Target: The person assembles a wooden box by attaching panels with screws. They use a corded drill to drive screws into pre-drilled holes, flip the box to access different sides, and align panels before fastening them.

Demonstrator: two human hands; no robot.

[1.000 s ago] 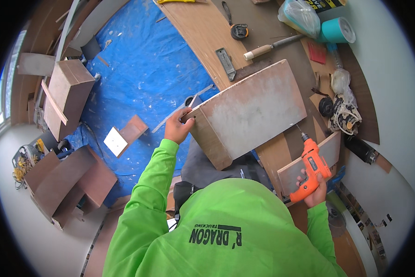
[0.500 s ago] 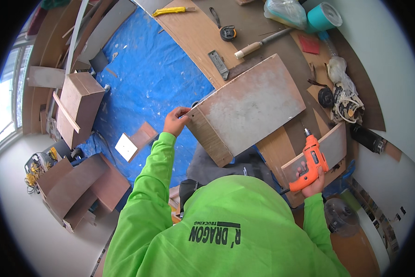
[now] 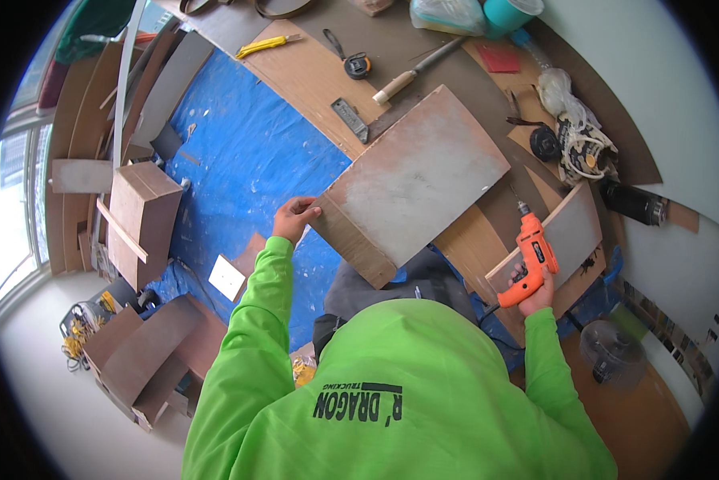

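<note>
A wooden panel [image 3: 423, 172] lies tilted in front of me, its broad face smeared pale grey over reddish brown, with a bare brown wood strip along its near-left end. My left hand [image 3: 294, 220] is closed at the left corner of this panel, thumb and fingers pinched at its edge. Whether something small is also between those fingers is hidden. In my right hand [image 3: 542, 296] is an orange power drill [image 3: 533, 260], gripped by its handle. Its thin bit points up and away, apart from the panel. A smaller pale board [image 3: 571, 232] stands behind the drill.
On the brown work surface beyond lie a yellow utility knife [image 3: 269, 46], a tape measure [image 3: 357, 65], a grey metal tool [image 3: 350, 120] and a wood-handled tool [image 3: 395, 86]. A dark bottle [image 3: 635, 203] lies at right. Blue sheeting [image 3: 239, 144] and wooden boxes [image 3: 141, 216] are at left.
My view has shifted, so the bench items sit further left and higher. The drill stays in my right hand, and my left hand remains at the panel's corner.
</note>
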